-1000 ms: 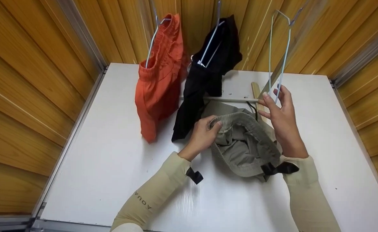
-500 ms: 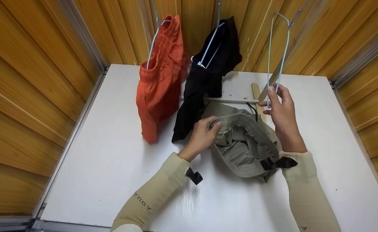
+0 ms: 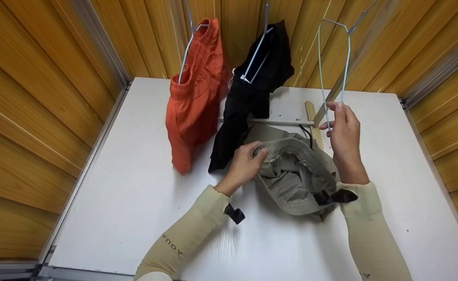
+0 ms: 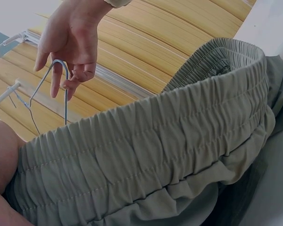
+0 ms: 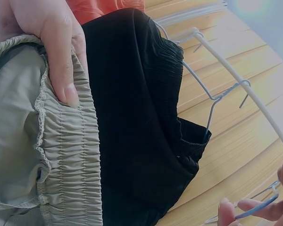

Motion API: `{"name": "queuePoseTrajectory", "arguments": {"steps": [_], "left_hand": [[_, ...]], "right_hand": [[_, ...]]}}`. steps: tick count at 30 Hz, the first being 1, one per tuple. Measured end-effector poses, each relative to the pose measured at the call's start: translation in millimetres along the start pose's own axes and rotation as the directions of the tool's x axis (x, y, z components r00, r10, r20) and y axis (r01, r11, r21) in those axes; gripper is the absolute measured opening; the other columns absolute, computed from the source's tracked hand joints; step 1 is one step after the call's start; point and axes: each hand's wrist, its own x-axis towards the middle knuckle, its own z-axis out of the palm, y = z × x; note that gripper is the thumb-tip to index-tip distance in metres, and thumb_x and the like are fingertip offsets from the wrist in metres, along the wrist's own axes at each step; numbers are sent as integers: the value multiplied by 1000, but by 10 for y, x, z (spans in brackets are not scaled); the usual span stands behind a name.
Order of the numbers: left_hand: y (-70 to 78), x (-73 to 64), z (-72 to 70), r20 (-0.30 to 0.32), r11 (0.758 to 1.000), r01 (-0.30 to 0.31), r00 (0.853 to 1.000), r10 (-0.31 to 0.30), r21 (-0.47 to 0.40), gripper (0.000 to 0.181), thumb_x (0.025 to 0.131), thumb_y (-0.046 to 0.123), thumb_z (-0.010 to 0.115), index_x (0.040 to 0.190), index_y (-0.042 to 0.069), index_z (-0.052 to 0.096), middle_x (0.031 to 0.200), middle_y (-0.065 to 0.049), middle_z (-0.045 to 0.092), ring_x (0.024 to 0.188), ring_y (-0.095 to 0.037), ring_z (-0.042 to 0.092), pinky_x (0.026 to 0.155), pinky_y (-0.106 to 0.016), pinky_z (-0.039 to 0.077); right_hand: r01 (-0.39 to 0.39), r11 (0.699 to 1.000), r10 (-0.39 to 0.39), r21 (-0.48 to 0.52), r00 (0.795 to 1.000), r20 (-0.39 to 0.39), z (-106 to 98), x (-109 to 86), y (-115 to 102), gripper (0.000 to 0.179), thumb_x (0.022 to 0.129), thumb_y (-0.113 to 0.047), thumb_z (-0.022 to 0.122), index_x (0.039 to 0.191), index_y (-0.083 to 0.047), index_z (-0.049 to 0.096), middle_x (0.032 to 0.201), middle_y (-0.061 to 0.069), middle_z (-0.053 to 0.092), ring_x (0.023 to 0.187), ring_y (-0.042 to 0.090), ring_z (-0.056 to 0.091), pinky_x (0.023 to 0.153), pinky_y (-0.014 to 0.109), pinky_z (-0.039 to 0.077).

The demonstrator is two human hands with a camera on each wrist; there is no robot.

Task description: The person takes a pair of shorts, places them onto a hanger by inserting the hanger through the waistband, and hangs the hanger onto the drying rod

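In the head view my left hand (image 3: pixel 246 164) grips the gathered waistband of grey-green shorts (image 3: pixel 295 183), thumb inside the opening. The waistband faces up and gapes open above the white table. My right hand (image 3: pixel 346 136) pinches the lower end of a bare blue wire hanger (image 3: pixel 346 66), which hangs at the back right. The left wrist view shows the hanger's bent end (image 4: pixel 61 63) among the right fingers, apart from the shorts' ribbed waistband (image 4: pixel 151 146). From the right wrist, the left thumb (image 5: pixel 66 87) presses on the waistband. The shorts' legs are mostly hidden.
Orange shorts (image 3: pixel 191 101) and black shorts (image 3: pixel 248 97) hang on wire hangers left of the grey-green pair. A pale rod (image 3: pixel 279 122) and wooden bars (image 3: pixel 310 111) stand behind on the white table (image 3: pixel 107 203). Wood-panelled walls (image 3: pixel 25 117) enclose the sides and back.
My right fingers have closed onto the hanger's lower end, and its left side has swung a little to the left. The left hand and the grey-green shorts stay nearly still.
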Motion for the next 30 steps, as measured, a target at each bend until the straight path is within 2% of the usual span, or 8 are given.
{"name": "queuePoseTrajectory", "arguments": {"steps": [6,13,18,25,30], "left_hand": [[-5,-4,1,-5,1000,6,1000,-5,4,12,93,16,59,93,11,69,84,1,65,77,-7,54,77,-22,46],[-4,-9,-4,-5,1000,7,1000,-7,-9,11,94,17,59,93,11,69,84,1,66,78,-7,55,78,-22,47],[-7,-12,-15,1,1000,5,1000,-5,-18,12,95,18,59,94,12,69,84,1,66,79,-7,55,79,-23,47],[-13,-15,-19,7,1000,-9,1000,9,-3,13,95,19,59,90,10,67,76,4,56,75,-8,51,76,-23,45],[-31,-15,-13,4,1000,-19,1000,19,-22,12,95,18,59,90,10,67,77,3,59,74,-8,51,75,-22,45]], "right_hand": [[37,999,-38,-29,999,-15,1,4,23,50,106,-35,22,129,-8,57,132,0,46,73,9,52,60,20,38],[27,999,-25,35,998,-59,12,18,-6,44,106,-31,26,124,-10,60,125,-4,47,68,8,51,59,18,37],[52,996,-45,70,995,-88,15,16,-38,42,106,-30,27,121,-10,61,122,-3,49,68,10,51,59,18,37],[81,988,-63,128,989,-137,5,17,-63,37,106,-29,30,115,-13,62,117,-4,53,67,11,49,56,18,38],[84,987,-63,139,986,-151,-24,-2,-75,35,106,-28,30,113,-15,61,115,-5,53,68,11,48,57,18,37]]}}
